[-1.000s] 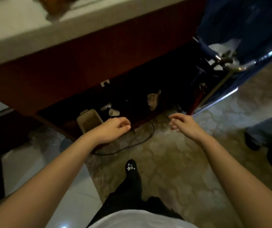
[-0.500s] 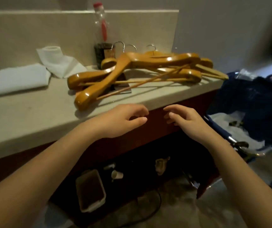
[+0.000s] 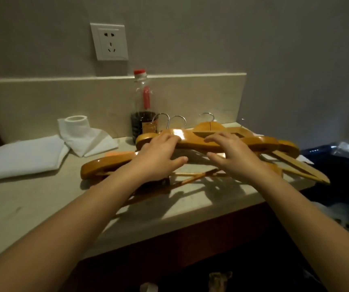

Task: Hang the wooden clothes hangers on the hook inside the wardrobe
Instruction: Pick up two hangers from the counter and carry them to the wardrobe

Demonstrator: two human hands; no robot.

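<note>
The wooden hangers (image 3: 260,142) lie in a loose pile on the countertop (image 3: 32,203), directly in front of the bottle (image 3: 143,114) and spreading out to its right. Their long axis runs side to side across the person's reach, so the arms come at them broadside. At least 3 metal hooks (image 3: 177,121) stand at the far edge of the pile, just right of the bottle and pointing away from the person.

Both hands are over the pile. The left hand (image 3: 159,159) is the nearer to the bottle, its fingers laid on the shoulder of the top hanger just in front of the hooks, thumb spread wide. The right hand (image 3: 234,157) is further right of the bottle, over the middle of the top hanger, fingers spread and only slightly bent; I cannot tell whether they touch the wood. Neither hand has closed round anything.

The left hand looks best placed to take the hangers near their necks. No wardrobe or hanging hook is in view.
</note>
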